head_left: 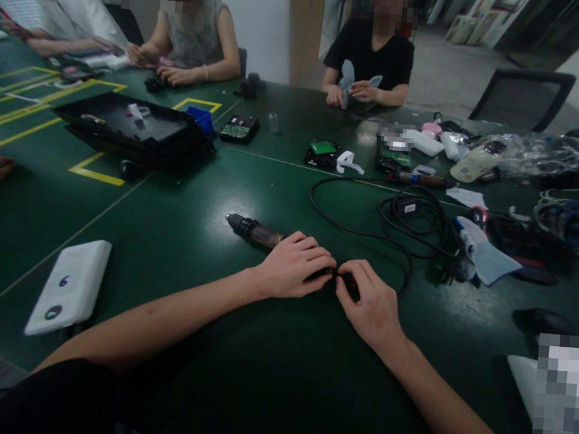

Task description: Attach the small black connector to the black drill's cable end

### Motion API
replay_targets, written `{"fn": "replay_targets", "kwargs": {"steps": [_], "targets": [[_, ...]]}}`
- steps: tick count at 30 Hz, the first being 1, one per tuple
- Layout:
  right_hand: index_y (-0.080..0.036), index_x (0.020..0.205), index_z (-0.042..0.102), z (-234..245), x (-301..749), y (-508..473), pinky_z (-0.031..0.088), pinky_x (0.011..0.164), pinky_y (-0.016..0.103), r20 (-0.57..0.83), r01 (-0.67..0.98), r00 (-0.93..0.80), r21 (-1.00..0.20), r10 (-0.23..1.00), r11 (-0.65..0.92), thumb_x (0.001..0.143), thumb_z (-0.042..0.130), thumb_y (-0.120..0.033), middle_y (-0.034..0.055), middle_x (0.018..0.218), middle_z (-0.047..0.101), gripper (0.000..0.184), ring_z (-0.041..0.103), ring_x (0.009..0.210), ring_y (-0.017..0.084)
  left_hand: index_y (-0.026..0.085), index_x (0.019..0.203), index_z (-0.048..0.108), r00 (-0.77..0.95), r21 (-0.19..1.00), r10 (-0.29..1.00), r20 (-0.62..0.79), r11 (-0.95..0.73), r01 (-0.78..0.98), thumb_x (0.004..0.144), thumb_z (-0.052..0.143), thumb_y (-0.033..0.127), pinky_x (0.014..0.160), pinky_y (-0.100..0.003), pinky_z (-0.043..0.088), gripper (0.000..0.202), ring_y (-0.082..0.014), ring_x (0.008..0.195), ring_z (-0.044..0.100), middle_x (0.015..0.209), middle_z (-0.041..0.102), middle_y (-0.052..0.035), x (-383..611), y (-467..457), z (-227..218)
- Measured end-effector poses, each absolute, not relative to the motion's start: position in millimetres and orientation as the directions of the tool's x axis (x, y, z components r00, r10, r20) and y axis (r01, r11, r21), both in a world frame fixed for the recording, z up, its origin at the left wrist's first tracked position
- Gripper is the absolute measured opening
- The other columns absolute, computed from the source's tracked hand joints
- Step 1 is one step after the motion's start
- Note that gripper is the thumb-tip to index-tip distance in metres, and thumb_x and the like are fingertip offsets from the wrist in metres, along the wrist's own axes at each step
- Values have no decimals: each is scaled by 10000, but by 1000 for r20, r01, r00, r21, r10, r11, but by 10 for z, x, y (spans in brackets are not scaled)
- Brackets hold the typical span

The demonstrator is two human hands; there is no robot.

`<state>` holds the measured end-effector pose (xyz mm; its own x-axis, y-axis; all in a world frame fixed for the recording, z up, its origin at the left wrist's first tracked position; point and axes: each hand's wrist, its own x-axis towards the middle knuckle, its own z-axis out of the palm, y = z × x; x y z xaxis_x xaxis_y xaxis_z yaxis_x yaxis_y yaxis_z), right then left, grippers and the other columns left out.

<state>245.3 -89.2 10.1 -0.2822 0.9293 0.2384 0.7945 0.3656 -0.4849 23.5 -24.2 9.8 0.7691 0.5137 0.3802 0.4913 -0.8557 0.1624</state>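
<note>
An electric screwdriver (258, 232) lies on the green table, its tip pointing to the far left. My left hand (298, 268) is closed over its rear part, hiding most of the handle. Just to the right, my right hand (368, 300) is closed in a pinch, its fingertips almost touching those of my left. A black cable (409, 263) loops in from the right and disappears behind my right hand. Between the fingertips a small dark piece shows, looking like the cable's end at the screwdriver's rear; its exact shape is hidden.
A white power bank (71, 287) lies left. Beyond it stands a black tray (141, 125). Circuit-board units (239, 129) sit farther back. Coiled cable, a light-blue glove (487, 256) and plastic bags (535, 156) crowd the right. Several people sit around the table.
</note>
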Motion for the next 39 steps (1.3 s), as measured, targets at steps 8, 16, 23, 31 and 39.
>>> {"fn": "replay_targets", "kwargs": {"steps": [8, 16, 23, 31, 39], "targets": [[-246, 1082, 600, 119, 2454, -887, 552, 721, 321, 261, 793, -292, -472, 920, 385, 1002, 538, -272, 54, 1090, 687, 104, 687, 903, 205, 214, 1136, 667, 762, 169, 530, 372, -846, 506, 1066, 492, 408, 902, -388, 407, 270, -203, 1043, 617, 1166, 727, -35, 241, -247, 110], [-248, 1088, 588, 97, 2447, -886, 537, 745, 320, 236, 802, -275, -479, 932, 357, 1012, 532, -282, 45, 1103, 681, 100, 687, 940, 206, 222, 1174, 663, 772, 163, 518, 368, -854, 495, 1062, 473, 370, 907, -396, 398, 265, -212, 1054, 616, 1203, 722, -39, 240, -249, 118], [-245, 1082, 590, 96, 2447, -887, 533, 737, 326, 247, 795, -279, -482, 928, 367, 1017, 536, -285, 45, 1100, 675, 94, 678, 926, 200, 211, 1130, 662, 763, 177, 534, 364, -844, 506, 1062, 484, 392, 917, -392, 399, 263, -206, 1055, 612, 1174, 724, -27, 244, -246, 101], [-252, 1083, 587, 118, 2445, -892, 547, 740, 331, 247, 794, -282, -482, 927, 370, 1011, 534, -277, 50, 1097, 677, 93, 682, 927, 208, 242, 1213, 671, 781, 142, 502, 372, -862, 487, 1064, 495, 391, 889, -393, 398, 274, -208, 1049, 608, 1215, 715, -29, 234, -243, 101], [-247, 1096, 587, 120, 2453, -886, 543, 731, 324, 242, 795, -289, -478, 926, 373, 1013, 534, -277, 48, 1112, 677, 103, 681, 924, 202, 227, 1171, 670, 777, 144, 505, 375, -860, 490, 1075, 488, 432, 903, -391, 395, 291, -210, 1047, 606, 1191, 721, -34, 233, -225, 66]]}}
